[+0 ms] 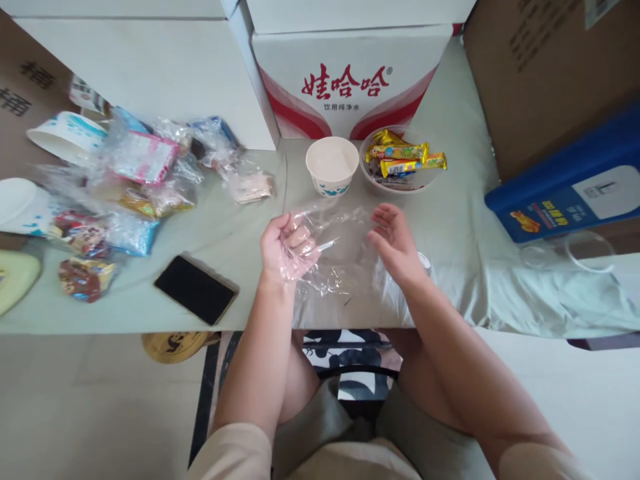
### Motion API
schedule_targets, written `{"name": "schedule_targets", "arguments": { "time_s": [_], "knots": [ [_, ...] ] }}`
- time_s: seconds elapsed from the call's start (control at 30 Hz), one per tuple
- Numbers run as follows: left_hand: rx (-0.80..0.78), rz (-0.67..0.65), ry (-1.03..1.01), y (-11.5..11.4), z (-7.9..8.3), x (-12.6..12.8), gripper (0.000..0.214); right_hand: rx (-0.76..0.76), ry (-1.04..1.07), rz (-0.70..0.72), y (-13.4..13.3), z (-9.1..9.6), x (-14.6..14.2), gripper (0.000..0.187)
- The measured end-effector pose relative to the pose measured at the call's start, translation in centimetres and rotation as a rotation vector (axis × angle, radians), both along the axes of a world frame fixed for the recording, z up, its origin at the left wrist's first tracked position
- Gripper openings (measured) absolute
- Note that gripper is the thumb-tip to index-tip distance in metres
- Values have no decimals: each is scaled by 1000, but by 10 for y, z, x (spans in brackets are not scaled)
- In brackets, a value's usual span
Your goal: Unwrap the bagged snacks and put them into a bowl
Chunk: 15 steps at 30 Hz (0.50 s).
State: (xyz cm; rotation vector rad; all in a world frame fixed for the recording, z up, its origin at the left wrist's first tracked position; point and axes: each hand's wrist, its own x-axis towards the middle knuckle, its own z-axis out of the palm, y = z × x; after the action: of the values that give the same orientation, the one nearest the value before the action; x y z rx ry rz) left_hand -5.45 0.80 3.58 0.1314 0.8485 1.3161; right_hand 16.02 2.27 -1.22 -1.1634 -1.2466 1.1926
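My left hand [285,248] has its fingers curled around the crinkled film of a clear plastic bag [345,230], which spreads between my two hands. My right hand [399,245] is at the bag's right side, thumb and fingers apart; I cannot make out whether it touches the film. Just beyond the bag stands a white paper bowl [332,167] with a blue-green pattern. To its right, a clear plastic bowl [420,179] holds several yellow-wrapped snack sticks [400,157]. Something with a pale round rim shows partly behind my right wrist.
A black phone [195,289] lies left of my arm. Several bagged snacks [145,160] and paper cups [70,137] are heaped farther left. A white and red carton [350,83] stands behind the bowls. On the right are a blue box [565,187] and a clear cup [590,252].
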Motion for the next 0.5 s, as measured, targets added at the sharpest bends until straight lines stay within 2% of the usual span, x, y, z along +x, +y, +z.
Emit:
{"name": "schedule_targets", "arguments": {
  "time_s": [0.07,0.13,0.2,0.27,0.37,0.5],
  "knots": [
    [-26,-41,-7,-7,-6,8,50,55,-124,103,-2,0,-1,68],
    [-59,-32,5,-13,-12,12,54,117,-243,135,-1,0,2,78],
    [-67,17,45,-17,-15,13,57,150,-308,162,2,-1,8,79],
    [-20,104,100,-16,-14,11,59,123,-310,206,3,-1,13,71],
    [110,263,156,-11,-9,4,56,-6,-116,195,2,3,19,60],
    [251,390,93,-3,-6,-6,48,-218,426,5,-4,14,22,67]
  ]
}}
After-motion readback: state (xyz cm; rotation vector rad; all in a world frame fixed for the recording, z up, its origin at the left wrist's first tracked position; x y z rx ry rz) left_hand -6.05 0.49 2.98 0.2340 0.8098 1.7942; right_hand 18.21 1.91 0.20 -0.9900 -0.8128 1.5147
